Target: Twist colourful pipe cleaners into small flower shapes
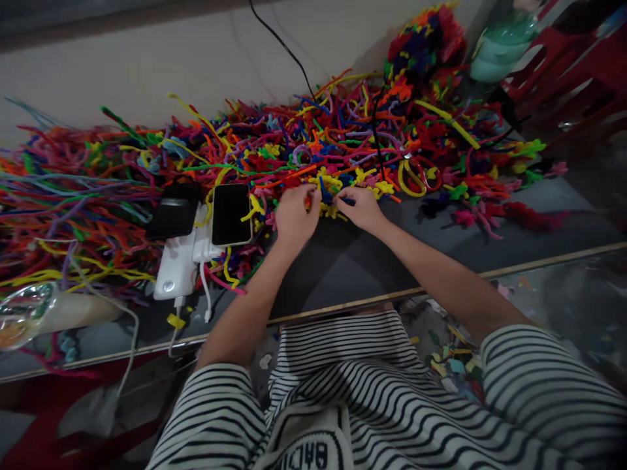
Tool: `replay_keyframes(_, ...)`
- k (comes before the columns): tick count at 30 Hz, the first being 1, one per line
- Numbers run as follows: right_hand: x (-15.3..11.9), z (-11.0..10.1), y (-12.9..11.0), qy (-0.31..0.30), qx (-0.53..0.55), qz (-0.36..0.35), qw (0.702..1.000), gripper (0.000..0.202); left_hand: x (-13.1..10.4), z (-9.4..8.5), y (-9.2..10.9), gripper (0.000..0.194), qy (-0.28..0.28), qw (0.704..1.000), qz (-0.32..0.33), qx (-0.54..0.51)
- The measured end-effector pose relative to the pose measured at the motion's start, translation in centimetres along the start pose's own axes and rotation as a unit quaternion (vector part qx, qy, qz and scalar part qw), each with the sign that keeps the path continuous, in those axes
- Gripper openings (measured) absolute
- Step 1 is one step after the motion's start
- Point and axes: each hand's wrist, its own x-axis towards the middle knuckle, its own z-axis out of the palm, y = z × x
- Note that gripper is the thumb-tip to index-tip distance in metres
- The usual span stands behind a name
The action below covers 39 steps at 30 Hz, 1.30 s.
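My left hand is at the front edge of a long heap of coloured fuzzy stems, its fingers curled round small red and orange fuzzy bits. To its right, my right hand has thumb and fingertips pinched together at a small dark blue piece. Between the two hands lie yellow and blue fuzzy shapes, touching or very near the fingertips. Which piece each hand grips is hard to make out at this size.
Left of my hands lie a phone, a black device and a white power bank with cables. A plastic cup lies far left. Yellow-handled scissors rest right. A black cord hangs behind. Scraps litter the floor.
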Motion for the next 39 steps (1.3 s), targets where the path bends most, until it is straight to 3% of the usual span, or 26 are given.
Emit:
replay_keyframes(2, -0.1, -0.1, 0.0, 0.006, 0.034, 0.002, 0.999, 0.024, -0.7, 2.2, -0.2, 0.024, -0.027, 0.997, 0.008, -0.071)
replay_keyframes(5, -0.1, 0.1, 0.4, -0.005, 0.087, -0.007, 0.996, 0.03, -0.9, 3.9, -1.5, 0.019, -0.028, 0.988, -0.004, -0.155)
replay_keyframes(10, 0.0, 0.8, 1.3, -0.046, 0.132, -0.012, 0.99, 0.048, 0.1, 4.9, -3.6, 0.015, -0.009, 0.965, -0.001, -0.261)
replay_keyframes(14, -0.3, 0.3, 0.8, -0.065, 0.032, -0.073, 0.995, 0.041, 0.6, 5.5, -4.2, 0.024, 0.002, 0.96, -0.018, -0.28)
replay_keyframes(17, -0.5, -0.8, 0.5, -0.044, -0.111, -0.142, 0.983, 0.031, 0.7, 5.7, -4.4, 0.031, -0.002, 0.947, -0.046, -0.318)
replay_keyframes(20, -0.4, -1.6, 0.8, 0.016, -0.182, -0.168, 0.969, 0.031, 0.7, 5.6, -4.4, 0.041, -0.054, 0.925, -0.046, -0.373)
replay_keyframes(24, -0.3, -1.4, 1.3, 0.09, -0.154, -0.183, 0.967, 0.037, 0.6, 5.2, -4.1, 0.047, -0.138, 0.9, -0.003, -0.413)
replay_keyframes(28, -0.7, 0.0, 0.9, 0.143, -0.07, -0.148, 0.976, 0.043, 0.5, 5.1, -3.8, 0.045, -0.16, 0.888, 0.023, -0.431)
replay_keyframes(35, -0.8, 1.1, 0.4, 0.1, 0.017, -0.107, 0.989, 0.045, 0.4, 5.1, -3.7, 0.049, -0.145, 0.881, 0.02, -0.45)
replay_keyframes(39, -0.9, 0.9, 0.1, 0.053, 0.043, -0.106, 0.992, 0.044, 0.3, 5.0, -3.7, 0.047, -0.101, 0.881, 0.002, -0.462)
